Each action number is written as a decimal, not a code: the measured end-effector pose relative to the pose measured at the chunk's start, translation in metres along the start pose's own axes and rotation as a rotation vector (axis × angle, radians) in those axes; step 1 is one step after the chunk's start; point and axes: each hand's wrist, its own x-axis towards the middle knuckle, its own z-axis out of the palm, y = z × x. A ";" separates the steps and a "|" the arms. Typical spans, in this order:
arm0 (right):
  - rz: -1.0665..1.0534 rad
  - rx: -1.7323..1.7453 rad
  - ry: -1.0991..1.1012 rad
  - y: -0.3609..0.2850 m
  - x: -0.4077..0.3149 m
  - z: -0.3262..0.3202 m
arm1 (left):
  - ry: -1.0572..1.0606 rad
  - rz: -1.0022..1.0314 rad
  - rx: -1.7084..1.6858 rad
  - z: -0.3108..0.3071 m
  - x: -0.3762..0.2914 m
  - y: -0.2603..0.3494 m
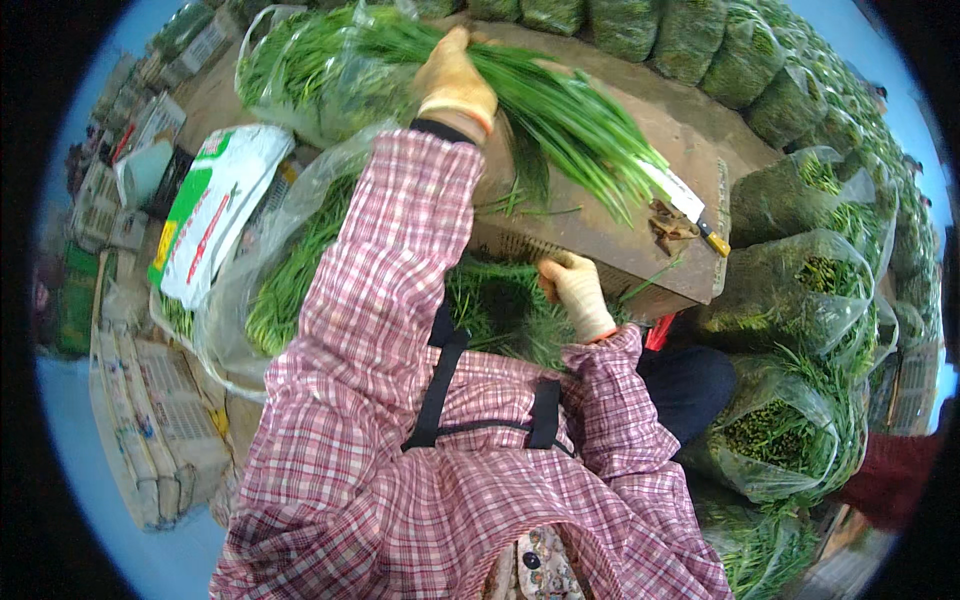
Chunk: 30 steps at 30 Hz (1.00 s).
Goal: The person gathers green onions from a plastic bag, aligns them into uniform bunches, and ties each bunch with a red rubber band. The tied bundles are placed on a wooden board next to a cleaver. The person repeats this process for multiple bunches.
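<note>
My left hand [456, 81], in a pale yellow work glove, grips a thick bunch of long green chive-like stalks [559, 120]. The bunch lies slanting over a brown work surface [592, 240] and looks blurred at its right end. My right hand [576, 291], gloved too, is closed below the near edge of that surface, above loose green leaves [499, 304]; I see nothing in it, though its palm side is hidden. A knife [679, 191] with a black and yellow handle rests at the surface's right end, partly behind the stalk ends. Next to it lies a crumpled brown scrap [670, 227].
An open clear plastic bag of greens [300, 82] stands at the far left, with another bag [232, 322] nearer my left arm. A white and green printed sack [225, 202] lies beside them. Filled bags [787, 292] line the right side, and more [622, 30] stand behind.
</note>
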 end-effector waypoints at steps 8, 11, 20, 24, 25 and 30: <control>-0.369 0.469 0.266 -0.034 0.002 -0.028 | 0.298 -0.476 -1.056 0.029 0.011 -0.002; -0.459 0.495 0.230 -0.054 0.013 -0.028 | 0.284 -0.493 -1.002 0.024 0.005 0.001; -0.351 0.746 0.094 -0.028 0.019 -0.022 | 0.358 -0.566 -0.977 0.013 0.001 0.003; -0.695 0.454 0.087 -0.035 0.031 -0.013 | 0.102 0.212 0.545 -0.002 -0.027 -0.003; -0.725 0.514 0.079 -0.037 0.029 -0.014 | 0.065 0.046 0.160 -0.006 -0.028 -0.002; -0.337 0.822 0.160 -0.037 -0.011 -0.021 | 0.040 -0.465 -0.977 -0.036 -0.016 -0.005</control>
